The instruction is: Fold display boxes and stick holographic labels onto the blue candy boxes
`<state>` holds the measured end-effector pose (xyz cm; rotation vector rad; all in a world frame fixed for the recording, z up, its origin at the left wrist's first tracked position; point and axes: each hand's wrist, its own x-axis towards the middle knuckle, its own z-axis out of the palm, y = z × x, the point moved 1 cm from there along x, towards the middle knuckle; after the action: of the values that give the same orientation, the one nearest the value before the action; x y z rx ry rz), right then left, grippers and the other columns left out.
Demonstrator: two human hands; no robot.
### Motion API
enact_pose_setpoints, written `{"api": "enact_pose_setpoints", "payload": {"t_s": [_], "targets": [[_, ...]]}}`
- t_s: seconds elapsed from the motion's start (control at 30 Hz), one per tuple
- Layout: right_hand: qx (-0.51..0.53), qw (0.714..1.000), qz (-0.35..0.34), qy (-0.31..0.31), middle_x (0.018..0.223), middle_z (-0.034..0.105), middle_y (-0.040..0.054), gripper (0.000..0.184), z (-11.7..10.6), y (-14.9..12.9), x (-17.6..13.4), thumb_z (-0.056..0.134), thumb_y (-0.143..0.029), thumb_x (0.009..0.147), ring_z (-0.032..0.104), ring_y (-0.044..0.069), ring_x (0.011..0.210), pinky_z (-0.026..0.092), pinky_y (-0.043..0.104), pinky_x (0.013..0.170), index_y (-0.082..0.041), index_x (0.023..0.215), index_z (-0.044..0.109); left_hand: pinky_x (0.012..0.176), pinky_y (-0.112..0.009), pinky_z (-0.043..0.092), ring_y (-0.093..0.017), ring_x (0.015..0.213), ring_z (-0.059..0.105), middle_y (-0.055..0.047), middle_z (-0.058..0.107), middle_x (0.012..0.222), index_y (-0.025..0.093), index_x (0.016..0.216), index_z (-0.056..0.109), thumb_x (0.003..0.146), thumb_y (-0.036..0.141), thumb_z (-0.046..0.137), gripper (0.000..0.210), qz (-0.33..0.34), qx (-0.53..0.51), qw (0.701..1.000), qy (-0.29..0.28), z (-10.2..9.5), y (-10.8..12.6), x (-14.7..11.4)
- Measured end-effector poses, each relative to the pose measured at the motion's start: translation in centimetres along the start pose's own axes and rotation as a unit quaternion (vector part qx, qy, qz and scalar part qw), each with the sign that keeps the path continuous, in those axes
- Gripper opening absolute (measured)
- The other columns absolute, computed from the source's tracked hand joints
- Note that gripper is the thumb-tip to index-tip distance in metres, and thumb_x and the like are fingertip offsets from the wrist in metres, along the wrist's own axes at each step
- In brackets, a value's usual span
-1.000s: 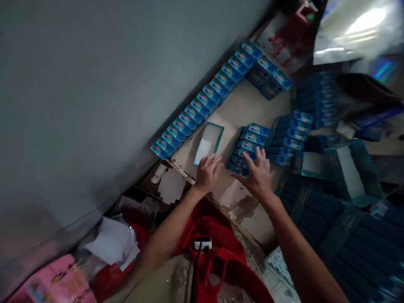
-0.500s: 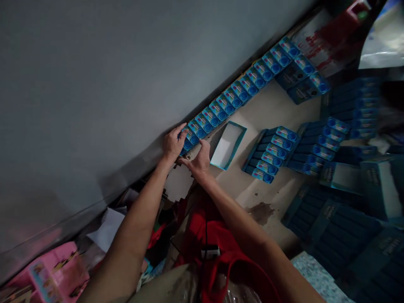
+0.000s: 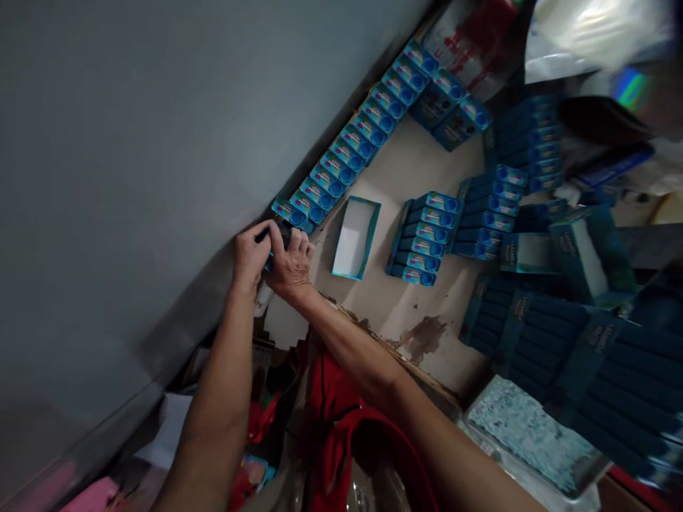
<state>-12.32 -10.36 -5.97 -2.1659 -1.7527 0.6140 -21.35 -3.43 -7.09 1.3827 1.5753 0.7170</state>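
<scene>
Close to the wall, my left hand (image 3: 252,257) and my right hand (image 3: 292,267) are closed around small dark blue boxes (image 3: 282,233). Fingers cover most of what they hold, so I cannot tell how many boxes there are. Right beside my hands starts a long row of upright blue boxes (image 3: 352,144) with light blue printed ends, running along the wall. To the right of my right hand lies an open shallow carton (image 3: 356,238) with a white inside and teal rim.
Cartons packed with blue boxes (image 3: 427,238) stand on the table (image 3: 398,167). More dark blue cartons (image 3: 560,348) fill the right side. A tray of pale blue pieces (image 3: 528,427) is at lower right. The grey wall (image 3: 133,142) borders the left; plastic bags (image 3: 597,35) lie at upper right.
Both hands have moved from the row's near end toward me, now gripping boxes. The row along the wall is shorter at that end. The view has shifted, moving the table leftward.
</scene>
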Motion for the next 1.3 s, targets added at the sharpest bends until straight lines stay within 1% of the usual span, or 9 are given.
{"api": "enact_pose_setpoints", "payload": {"t_s": [0.17,0.3,0.47,0.6,0.9,1.07,1.17,1.23,1.3], "targets": [[0.027,0.988,-0.146,-0.035,0.151,0.042,0.0178,0.092,-7.4,4.2,-4.8,0.073,-0.042,0.081,0.043,0.037,0.141,0.039,0.051,0.115,-0.025,0.165,0.038,0.095,-0.039,0.06,-0.024,0.101,0.075,-0.007,0.079,0.11,0.027,0.11,0.08,0.089,0.049,0.074,0.031,-0.042,-0.109,0.993,0.005,-1.4,2.2,-6.7],[0.056,0.988,-0.141,0.022,0.149,0.042,0.0196,0.101,-12.9,10.8,-6.1,0.078,-0.048,0.075,0.046,0.039,0.137,0.043,0.054,0.115,-0.021,0.164,0.037,0.084,-0.035,0.061,-0.021,0.088,0.074,-0.009,0.078,0.097,0.019,0.1,0.074,0.093,0.054,0.062,0.037,-0.123,-0.2,0.969,0.082,3.1,1.1,-10.8],[0.073,0.99,-0.116,0.045,0.147,0.042,0.0211,0.106,-13.0,19.0,-0.3,0.074,-0.059,0.079,0.046,0.039,0.138,0.047,0.059,0.113,-0.019,0.166,0.027,0.097,-0.042,0.058,-0.029,0.11,0.07,-0.016,0.072,0.121,0.016,0.126,0.07,0.082,0.034,0.079,0.049,-0.018,0.069,0.997,0.002,11.9,-0.2,-7.7],[0.032,0.992,-0.125,0.018,0.147,0.044,0.0196,0.102,-11.5,21.6,3.9,0.076,-0.055,0.077,0.044,0.04,0.138,0.043,0.062,0.114,-0.02,0.162,0.034,0.104,-0.043,0.055,-0.032,0.124,0.067,-0.017,0.067,0.137,0.017,0.151,0.057,0.091,0.012,0.061,0.06,0.061,0.214,0.968,-0.117,14.8,-0.4,-5.3],[-0.1,0.987,-0.124,-0.029,0.153,0.042,0.0208,0.1,-12.1,20.0,4.3,0.075,-0.037,0.074,0.041,0.042,0.137,0.039,0.06,0.111,-0.02,0.163,0.033,0.111,-0.04,0.053,-0.027,0.126,0.068,-0.012,0.07,0.139,0.021,0.156,0.054,0.097,0.009,0.047,0.061,0.092,0.223,0.957,-0.164,15.2,-1.2,-7.1],[-0.117,0.982,-0.147,-0.034,0.162,0.036,0.0226,0.102,-11.3,20.1,4.7,0.076,-0.04,0.079,0.028,0.045,0.153,0.02,0.072,0.122,-0.019,0.166,0.028,0.105,-0.039,0.055,-0.027,0.119,0.07,-0.011,0.074,0.129,0.025,0.14,0.069,0.099,0.015,0.053,0.045,0.053,0.205,0.967,-0.143,15.4,-0.4,-8.1],[-0.071,0.984,-0.165,-0.015,0.165,0.034,0.0259,0.094,-12.4,19.5,4.2,0.074,-0.051,0.086,0.022,0.048,0.157,0.016,0.077,0.121,-0.017,0.164,0.036,0.096,-0.042,0.057,-0.031,0.106,0.073,-0.013,0.077,0.106,0.024,0.114,0.08,0.1,0.033,0.064,0.023,0.049,0.213,0.968,-0.123,12.4,1.4,-8.4],[-0.02,0.985,-0.173,0.002,0.164,0.035,0.026,0.083,-13.0,18.0,2.8,0.071,-0.052,0.091,0.024,0.046,0.158,0.024,0.072,0.121,-0.018,0.161,0.042,0.102,-0.044,0.054,-0.031,0.107,0.071,-0.013,0.075,0.101,0.024,0.109,0.08,0.1,0.045,0.065,0.027,0.081,0.207,0.974,-0.031,9.2,3.1,-7.6],[0.044,0.985,-0.168,0.005,0.158,0.045,0.0242,0.073,-12.6,15.7,0.8,0.069,-0.047,0.093,0.038,0.041,0.151,0.037,0.064,0.119,-0.021,0.158,0.045,0.113,-0.045,0.047,-0.029,0.118,0.068,-0.013,0.074,0.112,0.024,0.119,0.076,0.104,0.049,0.057,0.035,0.127,0.183,0.973,0.068,6.3,4.8,-5.4]]}}
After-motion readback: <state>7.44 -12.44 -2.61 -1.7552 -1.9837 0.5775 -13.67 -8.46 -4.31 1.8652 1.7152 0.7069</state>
